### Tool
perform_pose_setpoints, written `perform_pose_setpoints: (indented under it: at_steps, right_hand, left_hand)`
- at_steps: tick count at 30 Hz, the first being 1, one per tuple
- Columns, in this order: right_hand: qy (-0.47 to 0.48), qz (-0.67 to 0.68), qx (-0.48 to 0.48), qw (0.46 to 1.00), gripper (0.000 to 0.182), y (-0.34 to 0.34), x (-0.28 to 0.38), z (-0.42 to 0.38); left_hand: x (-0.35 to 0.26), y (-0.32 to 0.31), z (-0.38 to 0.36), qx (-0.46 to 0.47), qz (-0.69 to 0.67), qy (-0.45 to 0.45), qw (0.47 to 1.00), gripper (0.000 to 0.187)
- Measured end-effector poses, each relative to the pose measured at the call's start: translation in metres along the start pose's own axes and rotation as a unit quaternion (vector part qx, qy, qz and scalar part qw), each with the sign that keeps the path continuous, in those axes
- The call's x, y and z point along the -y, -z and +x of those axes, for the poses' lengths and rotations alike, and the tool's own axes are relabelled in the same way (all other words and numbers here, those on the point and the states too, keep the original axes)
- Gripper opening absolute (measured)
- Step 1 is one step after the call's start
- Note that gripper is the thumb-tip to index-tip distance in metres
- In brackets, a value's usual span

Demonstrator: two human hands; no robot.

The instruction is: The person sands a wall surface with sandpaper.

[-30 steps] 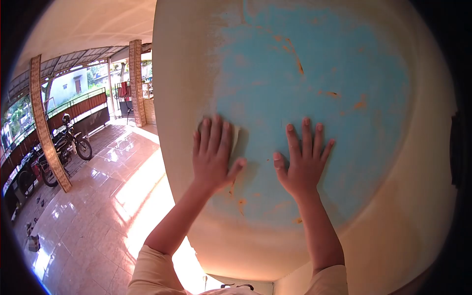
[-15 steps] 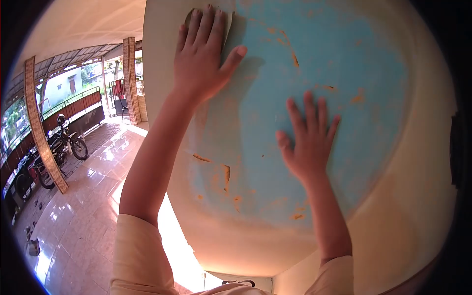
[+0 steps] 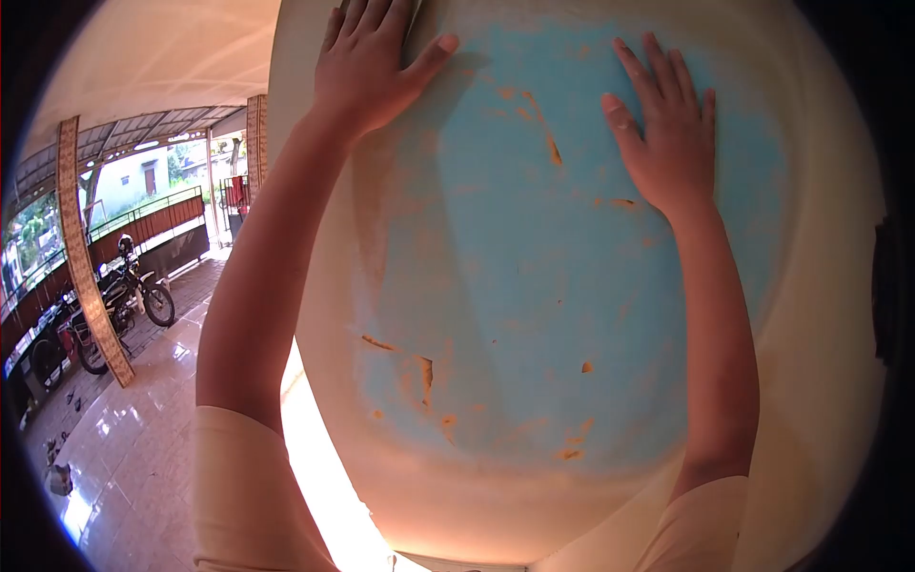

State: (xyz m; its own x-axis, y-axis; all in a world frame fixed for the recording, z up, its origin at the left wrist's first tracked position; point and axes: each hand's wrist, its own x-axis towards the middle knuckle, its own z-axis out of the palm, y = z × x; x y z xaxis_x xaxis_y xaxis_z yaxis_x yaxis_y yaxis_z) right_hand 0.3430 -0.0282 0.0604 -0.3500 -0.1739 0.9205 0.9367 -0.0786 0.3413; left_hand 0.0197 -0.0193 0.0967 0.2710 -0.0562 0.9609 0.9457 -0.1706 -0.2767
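A pale, curved panel (image 3: 334, 229) with a large blue patch (image 3: 534, 257) fills the middle. The blue is worn through in orange-brown marks. High on the panel's left side, my left hand (image 3: 372, 76) lies flat, pressing a thin sheet that looks like sandpaper (image 3: 413, 21). Only a dark edge of that sheet shows beside the fingers; the fingertips are cut off by the top of the view. At upper right, my right hand (image 3: 672, 143) rests on the blue patch with fingers spread and nothing in it.
Left of the panel, a tiled floor (image 3: 152, 429) runs out to a post (image 3: 91, 276). A motorcycle (image 3: 138, 296) is parked by a fence (image 3: 148, 214). Bright light falls along the panel's lower left edge.
Both hands have moved up the panel, my right hand also to the right. The sheet has travelled with my left hand. The panel's marks sit lower in view.
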Motion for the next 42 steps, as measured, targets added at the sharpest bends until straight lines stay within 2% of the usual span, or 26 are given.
perform_pose_setpoints:
  at_steps: [3, 6, 8, 9, 11, 12, 13, 15, 16, 20, 24, 27, 29, 31, 35, 37, 41, 42]
  right_hand:
    - [-0.005, 0.018, 0.003, 1.000, 0.060, 0.004, 0.004, -0.001]
    - [-0.008, 0.033, 0.004, 0.999, 0.058, 0.006, 0.006, -0.003]
    - [-0.010, 0.028, 0.006, 1.000, 0.057, 0.007, 0.006, -0.002]
    - [-0.011, 0.027, 0.004, 1.000, 0.057, 0.007, 0.006, -0.001]
    - [-0.012, 0.044, 0.006, 0.999, 0.058, 0.006, 0.006, -0.002]
    - [-0.010, 0.046, 0.006, 0.999, 0.058, 0.005, 0.004, -0.002]
    - [-0.002, 0.046, 0.000, 0.999, 0.058, 0.003, 0.001, -0.002]
    - [0.005, 0.052, -0.001, 0.999, 0.059, 0.001, 0.001, -0.003]
    - [0.006, 0.045, -0.001, 0.999, 0.059, 0.002, 0.002, -0.003]
    - [0.006, 0.049, -0.009, 0.999, 0.058, 0.003, 0.002, -0.003]
    - [0.005, 0.049, -0.010, 0.999, 0.058, 0.003, 0.002, -0.003]
    - [0.010, 0.048, -0.009, 0.999, 0.058, 0.002, 0.001, -0.005]
    - [0.005, 0.033, -0.002, 0.999, 0.058, 0.002, 0.002, -0.005]
    - [0.002, 0.035, -0.002, 0.999, 0.058, 0.003, 0.002, -0.006]
    - [0.002, 0.024, 0.002, 1.000, 0.058, 0.003, 0.002, -0.005]
    - [0.001, 0.026, 0.004, 1.000, 0.058, 0.004, 0.002, -0.007]
    - [-0.004, 0.050, 0.007, 0.999, 0.058, 0.008, 0.006, -0.012]
    - [-0.004, 0.050, 0.007, 0.999, 0.058, 0.008, 0.006, -0.013]
  left_hand:
    - [-0.016, -0.007, 0.003, -0.032, 0.006, -0.016, 0.999, 0.088]
    - [-0.041, -0.005, -0.008, -0.005, -0.004, -0.034, 0.999, 0.087]
    - [-0.052, -0.011, -0.018, -0.094, -0.072, -0.108, 0.987, 0.079]
    - [-0.054, -0.009, -0.020, -0.095, -0.072, -0.109, 0.987, 0.079]
    - [-0.054, -0.006, -0.025, -0.054, -0.109, -0.216, 0.969, 0.076]
    - [-0.044, -0.005, -0.018, -0.041, -0.120, -0.241, 0.962, 0.075]
    - [-0.034, -0.001, -0.008, -0.038, -0.118, -0.241, 0.963, 0.075]
    - [-0.012, 0.007, 0.013, 0.031, -0.017, -0.212, 0.977, 0.084]
    - [-0.005, 0.008, 0.021, 0.034, -0.002, -0.155, 0.987, 0.082]
    - [-0.007, 0.004, 0.025, 0.014, -0.017, -0.090, 0.996, 0.084]
    - [-0.014, 0.001, 0.012, 0.008, -0.010, -0.096, 0.995, 0.088]
    - [-0.024, 0.001, -0.019, 0.023, -0.009, -0.127, 0.992, 0.093]
    - [-0.027, 0.003, -0.038, 0.055, -0.006, -0.180, 0.982, 0.095]
    - [-0.016, 0.008, -0.038, 0.068, 0.019, -0.190, 0.979, 0.093]
    - [0.027, 0.010, 0.002, 0.042, 0.011, -0.137, 0.990, 0.081]
    - [0.032, 0.010, 0.015, 0.023, -0.007, -0.060, 0.998, 0.079]
    - [0.009, 0.006, -0.003, 0.001, -0.002, -0.045, 0.999, 0.080]
    - [0.003, 0.007, -0.011, 0.001, -0.005, -0.071, 0.997, 0.081]
